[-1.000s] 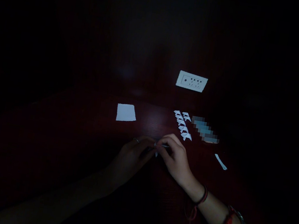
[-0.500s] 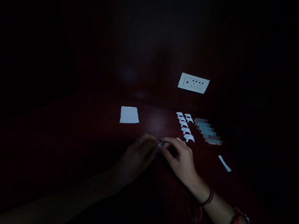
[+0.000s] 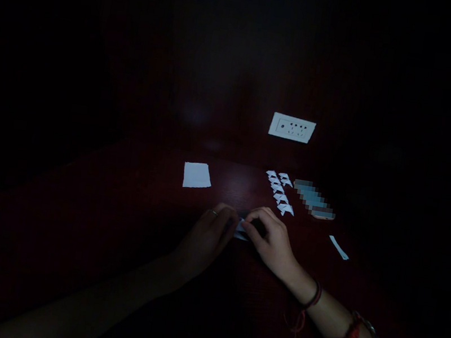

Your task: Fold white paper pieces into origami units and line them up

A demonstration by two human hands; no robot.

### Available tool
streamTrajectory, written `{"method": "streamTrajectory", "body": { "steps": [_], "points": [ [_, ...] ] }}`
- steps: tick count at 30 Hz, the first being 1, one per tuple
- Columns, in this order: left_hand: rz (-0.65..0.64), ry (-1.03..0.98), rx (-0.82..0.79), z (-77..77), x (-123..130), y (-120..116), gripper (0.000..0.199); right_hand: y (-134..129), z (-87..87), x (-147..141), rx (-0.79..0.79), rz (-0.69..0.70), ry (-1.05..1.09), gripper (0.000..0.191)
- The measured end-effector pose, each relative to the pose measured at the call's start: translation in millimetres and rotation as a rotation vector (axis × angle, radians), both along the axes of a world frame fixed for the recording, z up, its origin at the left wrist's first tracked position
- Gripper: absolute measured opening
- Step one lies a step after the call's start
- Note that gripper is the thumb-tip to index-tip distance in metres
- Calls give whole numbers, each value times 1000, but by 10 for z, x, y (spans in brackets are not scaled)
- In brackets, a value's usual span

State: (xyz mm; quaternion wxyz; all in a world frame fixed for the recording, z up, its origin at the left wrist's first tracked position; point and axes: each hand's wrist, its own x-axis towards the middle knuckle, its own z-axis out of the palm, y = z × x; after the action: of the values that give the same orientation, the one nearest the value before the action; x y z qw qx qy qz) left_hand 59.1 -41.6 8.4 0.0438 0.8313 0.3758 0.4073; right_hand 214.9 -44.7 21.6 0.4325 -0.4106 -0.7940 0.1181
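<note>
Between my two hands is a small piece of folded white paper [image 3: 242, 230], partly covered by the fingers. My left hand [image 3: 208, 238], with a ring on one finger, is closed on the paper's left side and lies in shadow. My right hand [image 3: 271, 242] pinches its right side between thumb and fingers. Beyond my right hand, several small folded paper pieces [image 3: 280, 194] stand in two rows. A stack of white paper squares [image 3: 197, 175] lies past my left hand.
A phone [image 3: 313, 200] with a blurred-out screen lies right of the folded pieces. Nearer me are thin paper strips [image 3: 338, 247]. A white socket panel [image 3: 292, 128] is on the wall behind the dark red table [image 3: 127, 193]. The surroundings are very dark.
More of the folded paper shows between my hands now, its lower edge spread out below the fingertips. Both hands stay in nearly the same place.
</note>
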Motion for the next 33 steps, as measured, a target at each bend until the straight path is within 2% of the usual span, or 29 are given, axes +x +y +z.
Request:
{"method": "streamTrajectory", "body": {
  "steps": [3, 9, 14, 18, 24, 33],
  "points": [
    [7, -50, -30, 6, -14, -6, 4, 3, -7, 1, -30, 1, 29, 5],
    [30, -76, -96, -29, -2, 2, 20, 2, -3, -2, -11, -42, 78, 7],
    [39, -142, -111, -50, -14, 33, 14, 8, -20, -2, -8, -61, 58, 4],
    [24, -91, -71, -28, -25, 24, 9, 22, -40, 16, -30, -40, 49, 13],
    [4, -37, -30, -18, -25, 1, 8, 16, -3, 49, -16, -13, -31, 9],
    [-42, -117, -96, 10, -17, -33, 9, -41, 58, 37, 8, -2, -30, 12]
  ]
}}
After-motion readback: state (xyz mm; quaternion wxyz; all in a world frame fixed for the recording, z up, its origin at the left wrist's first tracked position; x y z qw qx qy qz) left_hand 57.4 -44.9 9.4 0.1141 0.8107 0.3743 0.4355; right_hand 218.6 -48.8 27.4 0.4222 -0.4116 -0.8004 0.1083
